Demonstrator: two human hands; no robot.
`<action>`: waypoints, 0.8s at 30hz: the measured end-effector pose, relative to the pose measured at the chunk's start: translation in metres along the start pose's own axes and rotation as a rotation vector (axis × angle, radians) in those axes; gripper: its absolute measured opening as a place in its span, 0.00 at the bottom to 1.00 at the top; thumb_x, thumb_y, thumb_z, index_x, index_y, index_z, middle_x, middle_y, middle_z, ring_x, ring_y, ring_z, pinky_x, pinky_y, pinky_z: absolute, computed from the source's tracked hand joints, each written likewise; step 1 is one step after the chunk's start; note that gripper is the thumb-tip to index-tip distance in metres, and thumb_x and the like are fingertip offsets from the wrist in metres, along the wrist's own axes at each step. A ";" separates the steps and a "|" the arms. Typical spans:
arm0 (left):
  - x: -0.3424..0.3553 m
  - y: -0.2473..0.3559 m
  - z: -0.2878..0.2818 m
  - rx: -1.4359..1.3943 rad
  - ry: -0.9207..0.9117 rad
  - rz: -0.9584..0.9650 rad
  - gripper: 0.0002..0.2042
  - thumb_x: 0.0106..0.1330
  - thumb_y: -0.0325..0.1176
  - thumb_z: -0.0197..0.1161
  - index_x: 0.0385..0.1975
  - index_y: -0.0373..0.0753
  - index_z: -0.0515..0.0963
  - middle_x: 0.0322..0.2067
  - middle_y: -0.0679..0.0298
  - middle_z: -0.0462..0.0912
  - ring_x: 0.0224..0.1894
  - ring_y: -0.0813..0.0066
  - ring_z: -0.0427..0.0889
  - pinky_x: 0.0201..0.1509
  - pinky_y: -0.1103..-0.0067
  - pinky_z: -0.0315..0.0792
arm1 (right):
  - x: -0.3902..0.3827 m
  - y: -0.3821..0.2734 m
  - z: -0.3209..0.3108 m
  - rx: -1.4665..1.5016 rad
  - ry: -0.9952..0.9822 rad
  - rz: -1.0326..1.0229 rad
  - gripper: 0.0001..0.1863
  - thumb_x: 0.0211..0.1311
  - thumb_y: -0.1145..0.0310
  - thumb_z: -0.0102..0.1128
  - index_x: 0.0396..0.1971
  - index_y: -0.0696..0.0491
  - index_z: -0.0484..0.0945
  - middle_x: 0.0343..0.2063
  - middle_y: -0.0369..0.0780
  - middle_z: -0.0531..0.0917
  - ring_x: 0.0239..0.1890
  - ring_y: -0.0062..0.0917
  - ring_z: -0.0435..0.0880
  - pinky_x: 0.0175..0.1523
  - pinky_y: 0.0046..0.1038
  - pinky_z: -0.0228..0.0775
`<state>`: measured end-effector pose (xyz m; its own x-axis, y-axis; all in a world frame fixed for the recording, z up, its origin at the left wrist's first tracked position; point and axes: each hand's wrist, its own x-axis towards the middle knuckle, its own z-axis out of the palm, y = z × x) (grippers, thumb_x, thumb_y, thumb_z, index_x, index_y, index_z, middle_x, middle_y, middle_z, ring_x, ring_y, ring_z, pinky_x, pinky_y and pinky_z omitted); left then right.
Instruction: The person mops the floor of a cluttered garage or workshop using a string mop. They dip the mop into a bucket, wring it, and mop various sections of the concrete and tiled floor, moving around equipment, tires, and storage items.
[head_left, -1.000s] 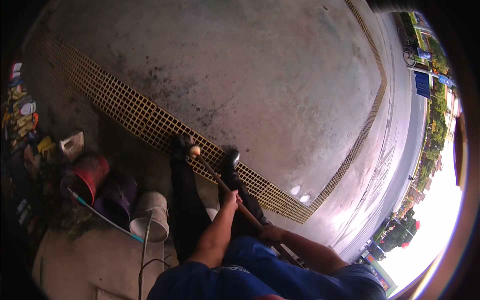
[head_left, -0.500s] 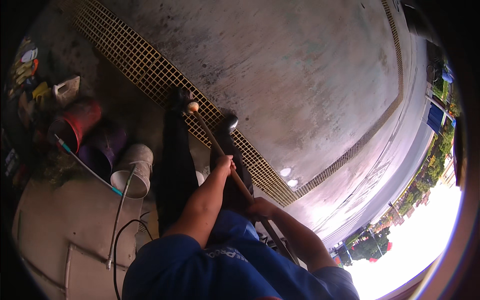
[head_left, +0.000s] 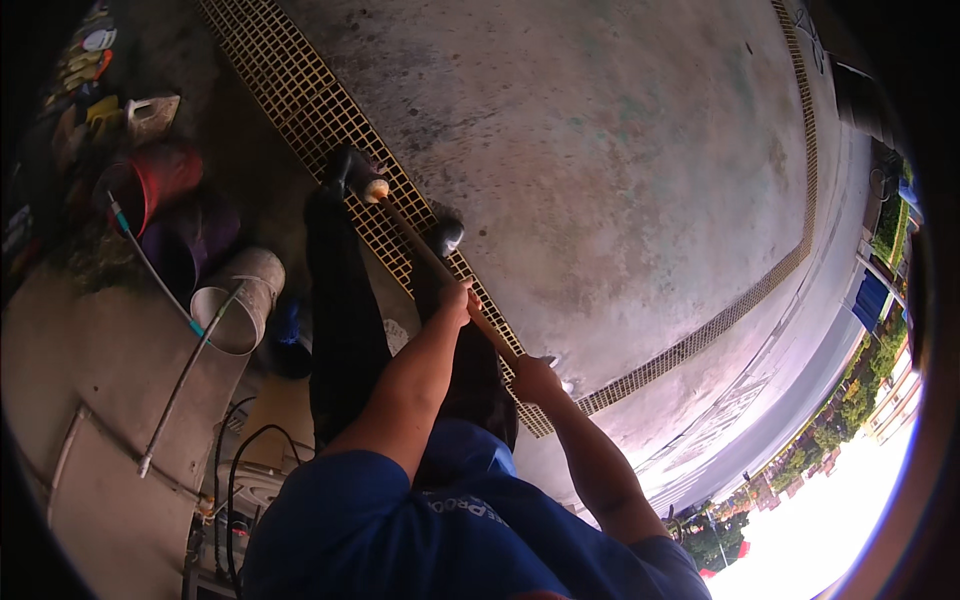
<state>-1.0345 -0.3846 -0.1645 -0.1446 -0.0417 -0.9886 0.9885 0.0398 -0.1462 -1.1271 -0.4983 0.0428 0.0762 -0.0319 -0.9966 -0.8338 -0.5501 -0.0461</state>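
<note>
My left hand (head_left: 460, 301) is closed around the middle of a long brown wooden pole (head_left: 416, 238). Further back along the same pole, my right hand (head_left: 535, 379) grips it, and no length shows beyond that hand. A pale, orange-tinged knob (head_left: 376, 190) forms the pole's far end, down beside my left boot (head_left: 347, 168). Whether a tool head is fixed there I cannot make out, as the area is dark. Both feet stand on or beside a yellowish floor grating (head_left: 300, 100); the right boot (head_left: 445, 236) looks wet and shiny.
To my left lie a red bucket (head_left: 165, 185), a dark purple bucket (head_left: 190, 245) and a whitish bucket (head_left: 240, 300). A thin spray lance (head_left: 185, 390) leans across them. A dirty pale jug (head_left: 152, 118) stands behind. Stained concrete floor (head_left: 600, 170) spreads to the right, edged by another grating (head_left: 690, 345).
Both hands have moved forward, away from my body, still on the pole. Its rear length behind my right hand no longer shows. The view has shifted a little.
</note>
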 end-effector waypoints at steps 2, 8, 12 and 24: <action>0.003 -0.002 -0.009 -0.064 -0.108 0.005 0.10 0.63 0.35 0.57 0.25 0.40 0.66 0.12 0.63 0.67 0.14 0.70 0.68 0.19 0.73 0.66 | 0.013 0.013 0.014 0.035 0.011 -0.073 0.13 0.46 0.69 0.56 0.30 0.62 0.76 0.29 0.54 0.80 0.38 0.45 0.80 0.43 0.39 0.73; 0.011 -0.013 -0.022 -0.454 -0.218 -0.093 0.16 0.60 0.45 0.61 0.19 0.44 0.66 0.16 0.69 0.67 0.18 0.75 0.69 0.24 0.78 0.69 | 0.009 0.005 0.011 0.365 -0.222 -0.044 0.11 0.42 0.68 0.60 0.25 0.61 0.75 0.16 0.45 0.77 0.18 0.33 0.79 0.24 0.33 0.71; 0.017 0.002 -0.056 -0.432 -0.379 -0.236 0.19 0.61 0.45 0.60 0.16 0.49 0.58 0.13 0.75 0.54 0.13 0.83 0.58 0.17 0.83 0.60 | 0.010 -0.007 0.046 0.595 -0.153 -0.108 0.11 0.41 0.70 0.61 0.24 0.61 0.74 0.14 0.41 0.75 0.15 0.26 0.76 0.20 0.28 0.69; 0.002 0.088 -0.063 0.164 0.158 -0.320 0.12 0.59 0.31 0.56 0.17 0.45 0.61 0.12 0.71 0.57 0.11 0.77 0.56 0.17 0.77 0.58 | 0.005 -0.099 0.039 1.020 -0.446 0.061 0.12 0.44 0.68 0.64 0.29 0.58 0.74 0.16 0.36 0.75 0.14 0.19 0.73 0.19 0.22 0.64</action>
<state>-0.9510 -0.3180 -0.1812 -0.4391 0.1291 -0.8891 0.8845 -0.1112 -0.4530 -1.0658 -0.4112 0.0397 -0.0128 0.3796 -0.9251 -0.9037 0.3916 0.1732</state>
